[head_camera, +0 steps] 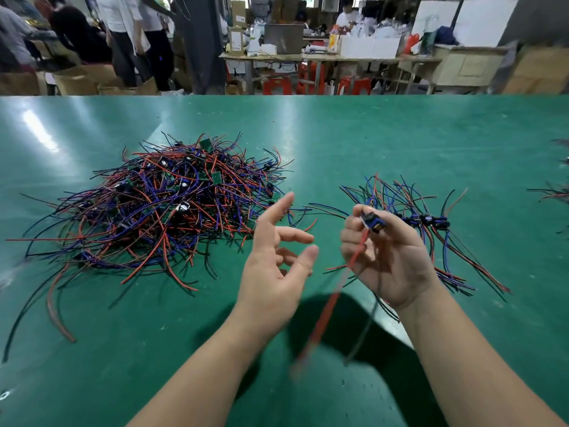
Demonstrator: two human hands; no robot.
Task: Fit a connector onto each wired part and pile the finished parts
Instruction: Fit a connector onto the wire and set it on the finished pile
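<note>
Head view: right grip (385,254) pinches one wired part (371,222).

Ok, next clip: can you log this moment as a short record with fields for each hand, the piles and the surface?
left hand: open, fingers spread, holds nothing
right hand: grips a wired part, its red wire hanging down, blurred
large pile: tangled red, blue and black wired parts, on the left
small pile: parts with blue connectors, behind the right hand
table: green surface
</note>
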